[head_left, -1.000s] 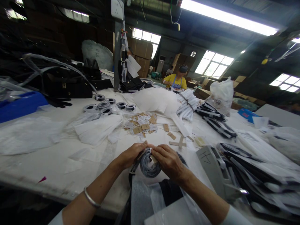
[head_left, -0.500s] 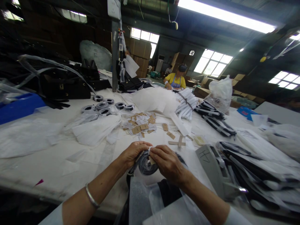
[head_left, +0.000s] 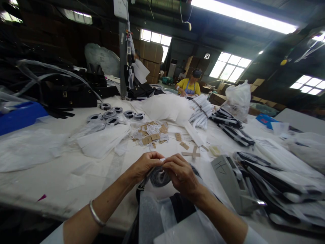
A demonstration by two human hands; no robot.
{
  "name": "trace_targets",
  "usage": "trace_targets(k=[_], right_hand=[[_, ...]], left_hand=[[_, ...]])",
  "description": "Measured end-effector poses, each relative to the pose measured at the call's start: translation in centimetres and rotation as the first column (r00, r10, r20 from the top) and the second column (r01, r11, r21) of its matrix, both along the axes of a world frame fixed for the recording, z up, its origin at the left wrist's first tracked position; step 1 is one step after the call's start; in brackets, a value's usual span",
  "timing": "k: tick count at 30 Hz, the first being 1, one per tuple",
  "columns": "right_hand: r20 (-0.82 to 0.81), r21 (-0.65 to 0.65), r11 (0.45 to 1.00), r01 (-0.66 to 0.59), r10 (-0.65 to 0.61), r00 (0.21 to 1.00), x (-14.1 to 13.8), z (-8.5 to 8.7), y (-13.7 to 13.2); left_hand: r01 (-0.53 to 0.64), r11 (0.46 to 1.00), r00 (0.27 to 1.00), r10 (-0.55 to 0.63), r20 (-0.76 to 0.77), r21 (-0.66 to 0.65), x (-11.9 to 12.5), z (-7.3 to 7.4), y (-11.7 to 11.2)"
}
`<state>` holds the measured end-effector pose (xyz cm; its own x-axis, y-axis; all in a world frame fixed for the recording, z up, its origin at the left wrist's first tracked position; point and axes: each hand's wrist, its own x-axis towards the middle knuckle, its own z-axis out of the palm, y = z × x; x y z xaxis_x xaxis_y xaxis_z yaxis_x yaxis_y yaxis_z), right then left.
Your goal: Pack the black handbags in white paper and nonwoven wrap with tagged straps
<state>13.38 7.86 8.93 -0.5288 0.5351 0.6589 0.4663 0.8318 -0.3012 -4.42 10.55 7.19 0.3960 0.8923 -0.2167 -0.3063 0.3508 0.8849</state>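
Observation:
Both my hands meet over a rolled dark strap coil (head_left: 159,177) at the near middle of the white table (head_left: 58,176). My left hand (head_left: 144,166) curls round the coil's left side, its fingers closed, with a strap end trailing down from it. My right hand (head_left: 181,174) pinches at the coil's top, fingertips touching those of the left hand. A silver bangle (head_left: 95,214) sits on my left wrist. Clear plastic bags (head_left: 162,217) lie under my forearms.
Several wrapped strap coils (head_left: 111,113) and a heap of small brown and white tags (head_left: 151,134) lie farther back. A grey tape dispenser (head_left: 228,176) stands right of my hands, black-and-white bagged items (head_left: 274,179) beyond. A person in yellow (head_left: 189,86) works at the far end.
The coil has sunk lower between my hands and shows less. My right fingers have shifted up to pinch at its top beside the left fingertips.

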Motion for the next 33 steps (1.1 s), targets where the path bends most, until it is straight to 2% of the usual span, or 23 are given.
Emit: trace_targets(k=[4, 9, 13, 16, 20, 26, 29, 33], right_hand=[[-0.098, -0.039, 0.998, 0.041, -0.045, 0.994, -0.3, 0.3, -0.3], [-0.113, -0.075, 0.996, 0.049, -0.057, 0.992, -0.1, -0.4, -0.4], [-0.117, -0.216, 0.973, 0.079, -0.106, 0.987, 0.1, -1.1, 0.2], [-0.088, -0.371, 0.919, 0.132, -0.177, 0.980, 0.2, -1.4, 0.8], [-0.043, -0.502, 0.840, 0.203, -0.258, 0.965, 0.4, -1.7, 1.6], [0.013, -0.630, 0.750, 0.202, -0.249, 0.968, 1.2, -2.0, 2.6], [0.067, -0.720, 0.660, 0.214, -0.240, 0.968, 1.6, -1.8, 2.8], [0.076, -0.813, 0.554, 0.182, -0.210, 0.975, 2.1, -1.7, 2.9]], left_hand=[[0.010, 0.997, 1.000, -0.008, -0.017, 0.078, -0.1, 0.2, -0.3], [0.020, 0.993, 1.000, -0.019, -0.010, 0.119, -0.1, -0.4, -0.7], [-0.015, 0.986, 0.999, 0.023, -0.048, 0.165, 0.2, -1.2, -0.7], [-0.026, 0.977, 0.991, 0.053, -0.123, 0.211, 0.4, -2.3, -0.3], [0.035, 0.969, 0.976, 0.019, -0.217, 0.243, 0.5, -3.4, 0.4], [0.126, 0.948, 0.945, -0.026, -0.325, 0.292, 0.3, -2.8, 0.1], [0.139, 0.940, 0.931, -0.017, -0.365, 0.312, 0.7, -2.6, -0.2], [0.090, 0.931, 0.896, 0.080, -0.436, 0.355, 1.4, -2.4, -0.8]])
